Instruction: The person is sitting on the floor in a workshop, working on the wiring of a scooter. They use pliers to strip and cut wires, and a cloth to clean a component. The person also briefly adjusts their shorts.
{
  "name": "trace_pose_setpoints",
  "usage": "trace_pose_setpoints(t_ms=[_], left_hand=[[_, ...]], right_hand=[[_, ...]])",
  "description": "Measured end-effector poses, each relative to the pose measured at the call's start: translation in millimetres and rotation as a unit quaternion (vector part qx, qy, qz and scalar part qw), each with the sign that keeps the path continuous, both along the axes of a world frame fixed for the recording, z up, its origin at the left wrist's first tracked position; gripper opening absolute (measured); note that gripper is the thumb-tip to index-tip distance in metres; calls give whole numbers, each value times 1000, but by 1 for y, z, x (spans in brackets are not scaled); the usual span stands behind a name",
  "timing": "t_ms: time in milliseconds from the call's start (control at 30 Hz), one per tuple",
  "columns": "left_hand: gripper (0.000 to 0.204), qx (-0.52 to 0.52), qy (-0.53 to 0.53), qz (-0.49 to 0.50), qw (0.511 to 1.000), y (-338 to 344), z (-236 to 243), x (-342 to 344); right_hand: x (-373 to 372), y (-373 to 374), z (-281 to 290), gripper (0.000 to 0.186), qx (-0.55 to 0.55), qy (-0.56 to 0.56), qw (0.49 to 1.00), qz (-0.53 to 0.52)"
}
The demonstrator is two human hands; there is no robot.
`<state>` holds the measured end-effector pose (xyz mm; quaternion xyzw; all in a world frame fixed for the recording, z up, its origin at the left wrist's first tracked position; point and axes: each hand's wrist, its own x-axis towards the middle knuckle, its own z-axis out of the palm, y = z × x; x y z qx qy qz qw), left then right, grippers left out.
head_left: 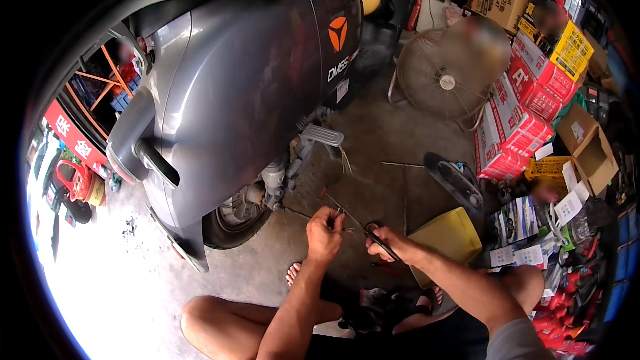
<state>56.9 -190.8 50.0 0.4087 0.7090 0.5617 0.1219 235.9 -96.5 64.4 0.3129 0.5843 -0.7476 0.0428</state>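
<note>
Pinched in my left hand (323, 233) is a dark cable with small coloured wire ends (347, 229). My right hand (385, 243) grips a black-handled tool (372, 232), apparently scissors, pointing up toward the left hand; its tip is too small to make out clearly. Just beyond my hands stands a grey scooter (233, 80), with its wheel (237, 217) low on the left and a metal footpeg (321, 135) above the cable. More loose wires (345, 160) hang below that footpeg.
A yellow tray (453, 232) lies right of my hands, with a dark curved part (455, 183) and metal rods (400, 164) beyond. A floor fan (433, 83) stands behind. Stacked red-and-white boxes (507, 133), an open carton (587, 147) and assorted packages (513, 220) crowd the right side.
</note>
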Motion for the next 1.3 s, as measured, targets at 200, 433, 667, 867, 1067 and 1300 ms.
trace_pose_setpoints(t_ms=[200,433,667,867,1067,1300], left_hand=[[12,17,128,-28,991,-1,-16,1],[8,-7,204,-37,978,1,-34,0],[7,-13,231,-33,972,6,-40,1],[7,-41,233,-44,971,7,-45,0],[3,-94,288,-61,951,10,-57,-5],[12,-93,268,-92,954,13,-55,-8]], right_hand=[[3,4,3,13,92,-59,993,37],[-11,0,23,12,63,-133,989,28],[-14,16,9,19,17,-126,990,68],[-16,17,10,14,33,-156,986,46],[-18,7,-9,11,26,-156,987,-42],[-15,15,-11,16,36,-161,986,-15]])
